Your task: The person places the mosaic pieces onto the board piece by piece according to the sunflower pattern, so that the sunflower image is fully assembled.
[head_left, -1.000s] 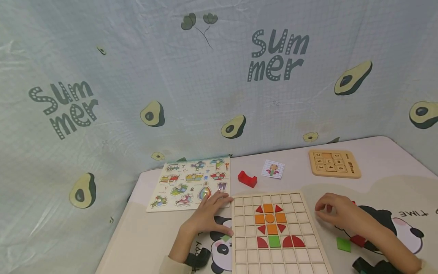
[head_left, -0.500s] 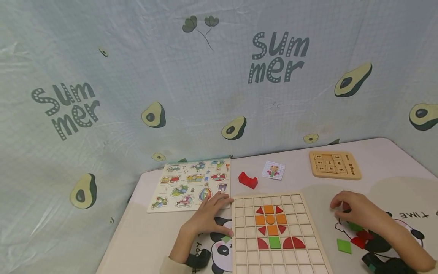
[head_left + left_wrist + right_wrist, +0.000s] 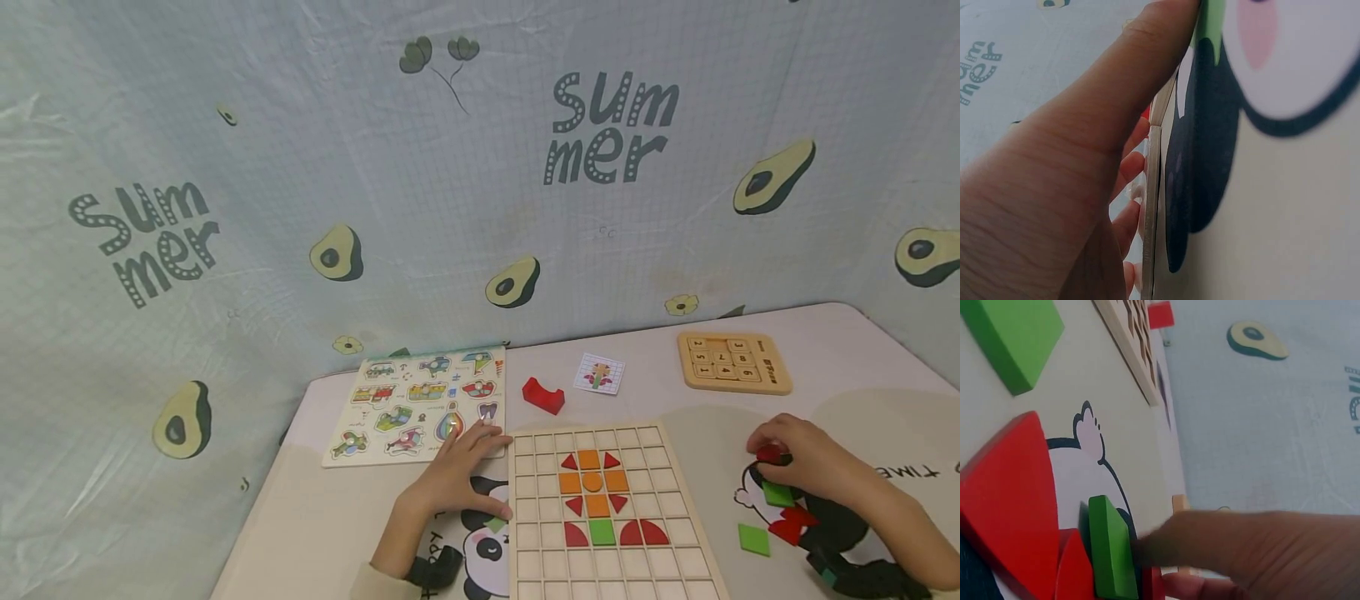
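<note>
My left hand (image 3: 457, 475) rests with spread fingers at the left edge of a wooden grid board (image 3: 550, 563). Its thumb touches the board's side, low over the tablecloth in the left wrist view. Set in the board are orange squares around an orange disc (image 3: 592, 482), small red triangles, red quarter-circles and a green square (image 3: 602, 531). Right of the board, my right hand (image 3: 813, 460) has thumb and fingers curled about a red block (image 3: 770, 454), its shape mostly hidden. The thumb overlaps a green block (image 3: 1110, 550) in the right wrist view.
Red blocks (image 3: 791, 525) and another green square (image 3: 753, 539) lie near the right hand. Behind the board are a red arch block (image 3: 543, 396), a pattern card (image 3: 599, 373) and a wooden number puzzle (image 3: 735, 361). A vehicle peg puzzle (image 3: 375, 421) lies at left.
My right hand has moved right, away from the board's edge, and its fingertips have come down to the red block. The left hand stays where it was.
</note>
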`<act>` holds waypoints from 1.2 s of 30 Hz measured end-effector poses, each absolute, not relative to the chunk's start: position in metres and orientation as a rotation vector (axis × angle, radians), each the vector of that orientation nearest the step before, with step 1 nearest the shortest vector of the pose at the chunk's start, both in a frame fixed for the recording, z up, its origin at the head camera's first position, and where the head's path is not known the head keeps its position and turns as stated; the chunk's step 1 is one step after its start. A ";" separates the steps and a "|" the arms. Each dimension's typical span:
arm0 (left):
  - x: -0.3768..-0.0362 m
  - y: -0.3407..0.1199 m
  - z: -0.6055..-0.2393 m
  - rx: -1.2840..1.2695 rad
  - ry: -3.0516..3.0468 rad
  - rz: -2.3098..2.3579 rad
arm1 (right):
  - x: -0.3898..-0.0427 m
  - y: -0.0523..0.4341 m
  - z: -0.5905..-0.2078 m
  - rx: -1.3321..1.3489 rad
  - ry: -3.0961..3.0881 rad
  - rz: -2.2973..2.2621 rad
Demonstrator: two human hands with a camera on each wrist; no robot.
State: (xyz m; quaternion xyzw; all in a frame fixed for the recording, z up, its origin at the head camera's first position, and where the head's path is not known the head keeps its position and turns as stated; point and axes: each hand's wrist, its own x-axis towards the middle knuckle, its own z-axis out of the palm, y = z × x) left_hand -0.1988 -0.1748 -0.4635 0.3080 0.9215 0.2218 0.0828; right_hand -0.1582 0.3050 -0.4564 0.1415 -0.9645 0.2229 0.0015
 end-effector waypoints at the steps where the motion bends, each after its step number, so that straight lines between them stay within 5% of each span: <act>1: -0.199 -0.175 -0.464 0.921 2.751 0.663 | -0.158 0.306 -0.456 0.448 -3.034 0.715; 36: -0.198 -0.177 -0.466 0.930 2.755 0.649 | -0.153 0.284 -0.456 0.388 -3.060 0.798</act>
